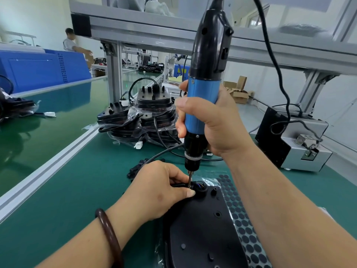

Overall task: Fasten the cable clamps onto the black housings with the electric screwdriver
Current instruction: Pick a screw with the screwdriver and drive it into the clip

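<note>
1. Beyond both hands, more housings (152,113) are stacked in clear plastic bags, with cables trailing out.
2. Open cardboard boxes (239,93) are seen far behind the right hand (214,124) (their contents cannot be made out).
3. The electric screwdriver (202,105) is held upright, its blue barrel wrapped by the right hand's curled fingers.
4. The black housing (202,229) lies flat between the forearms, nearer the person than either hand.
5. The cable clamp (180,185) is pinched by the left hand (160,188) at the housing's far end, and the bit tip is set down just beside the thumb.
6. A sheet of black round pads (243,219) lies under the right forearm.
</note>
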The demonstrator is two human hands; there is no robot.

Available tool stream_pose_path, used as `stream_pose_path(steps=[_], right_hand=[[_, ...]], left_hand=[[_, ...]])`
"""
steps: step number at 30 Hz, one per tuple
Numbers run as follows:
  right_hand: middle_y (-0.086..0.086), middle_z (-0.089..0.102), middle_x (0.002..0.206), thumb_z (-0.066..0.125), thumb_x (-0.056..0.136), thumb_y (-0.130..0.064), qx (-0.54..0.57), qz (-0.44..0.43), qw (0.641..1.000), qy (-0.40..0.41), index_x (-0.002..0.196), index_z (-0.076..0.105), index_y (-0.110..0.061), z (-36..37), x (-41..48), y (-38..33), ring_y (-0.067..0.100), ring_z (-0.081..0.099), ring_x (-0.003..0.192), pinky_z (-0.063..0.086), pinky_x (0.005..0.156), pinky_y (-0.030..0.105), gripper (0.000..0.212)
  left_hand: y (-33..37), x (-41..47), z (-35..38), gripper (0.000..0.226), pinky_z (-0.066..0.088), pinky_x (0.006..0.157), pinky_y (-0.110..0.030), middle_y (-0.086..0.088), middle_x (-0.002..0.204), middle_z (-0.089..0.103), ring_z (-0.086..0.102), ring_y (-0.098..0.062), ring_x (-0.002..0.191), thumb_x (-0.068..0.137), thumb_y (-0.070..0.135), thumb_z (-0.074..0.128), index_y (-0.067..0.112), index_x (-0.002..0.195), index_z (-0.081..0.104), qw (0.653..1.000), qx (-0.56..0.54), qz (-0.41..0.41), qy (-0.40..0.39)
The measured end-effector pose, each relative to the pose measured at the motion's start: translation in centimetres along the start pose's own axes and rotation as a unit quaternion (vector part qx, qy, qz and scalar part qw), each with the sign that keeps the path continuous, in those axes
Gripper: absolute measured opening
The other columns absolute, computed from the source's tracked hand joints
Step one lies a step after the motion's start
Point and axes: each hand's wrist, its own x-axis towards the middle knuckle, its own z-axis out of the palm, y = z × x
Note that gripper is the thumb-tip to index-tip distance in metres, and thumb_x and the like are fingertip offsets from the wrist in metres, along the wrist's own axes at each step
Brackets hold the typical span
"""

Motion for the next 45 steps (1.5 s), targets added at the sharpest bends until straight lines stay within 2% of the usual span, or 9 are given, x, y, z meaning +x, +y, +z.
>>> stream_pose_path(steps=[7,15,19,25,35,40,45], right_hand=[[0.008,0.049,0.056,0.062,0.075,-0.005,0.028,0.013,0.999,-0.014,0.095,0.045,-0.006,-0.1,0.1,0.4,0.022,0.049,0.039,0.045,0.049,0.030,0.026],[0.010,0.048,0.058,0.061,0.075,-0.004,0.044,0.020,0.998,-0.027,0.103,0.046,-0.005,-0.4,0.1,0.7,0.023,0.048,0.040,0.045,0.050,0.031,0.031],[0.009,0.050,0.058,0.061,0.076,-0.004,0.037,0.011,0.999,-0.025,0.106,0.048,-0.005,-0.6,-0.2,0.8,0.022,0.050,0.042,0.046,0.050,0.031,0.032],[0.009,0.049,0.060,0.061,0.077,-0.004,0.049,0.011,0.999,-0.013,0.106,0.048,-0.005,-0.8,-0.3,0.8,0.022,0.050,0.042,0.046,0.051,0.031,0.032],[0.011,0.047,0.060,0.060,0.075,-0.004,0.049,0.003,0.999,-0.020,0.096,0.043,-0.006,-0.8,0.0,1.0,0.022,0.049,0.041,0.046,0.049,0.031,0.027],[0.009,0.049,0.057,0.058,0.076,-0.003,0.052,0.000,0.998,-0.036,0.084,0.044,-0.007,-0.9,0.1,1.2,0.022,0.049,0.040,0.045,0.050,0.031,0.017],[0.011,0.048,0.056,0.059,0.076,-0.003,0.049,0.000,0.998,-0.036,0.089,0.044,-0.007,-0.8,0.2,1.2,0.023,0.048,0.040,0.044,0.050,0.031,0.020]], left_hand=[[-0.1,0.0,0.0,0.015,0.046,0.065,-0.005,0.017,0.079,0.069,0.064,0.002,0.076,0.068,0.040,0.082,0.040,0.077,0.071,1.000,0.008,-0.003,0.001],[-0.1,-0.1,-0.1,0.021,0.040,0.065,0.001,0.019,0.085,0.069,0.061,0.008,0.081,0.070,0.040,0.081,0.036,0.089,0.074,1.000,0.024,0.003,-0.007],[-0.1,-0.2,-0.3,0.020,0.037,0.066,0.005,0.024,0.084,0.066,0.058,0.013,0.082,0.069,0.039,0.081,0.037,0.088,0.073,0.999,0.033,0.013,-0.014],[-0.2,-0.1,-0.2,0.018,0.040,0.068,0.003,0.023,0.084,0.069,0.060,0.014,0.081,0.068,0.036,0.083,0.041,0.079,0.070,1.000,0.013,0.017,-0.016],[-0.4,0.0,-0.1,0.020,0.043,0.071,-0.002,0.027,0.082,0.068,0.059,0.013,0.080,0.066,0.040,0.083,0.041,0.084,0.072,1.000,0.026,0.010,-0.009],[-0.3,0.2,-0.2,0.020,0.038,0.064,0.004,0.028,0.077,0.067,0.058,0.017,0.078,0.066,0.038,0.084,0.042,0.082,0.072,0.999,0.030,0.021,-0.007],[-0.5,0.2,-0.1,0.024,0.038,0.065,0.005,0.026,0.082,0.068,0.060,0.014,0.079,0.066,0.039,0.084,0.038,0.087,0.073,0.999,0.034,0.020,-0.005]])
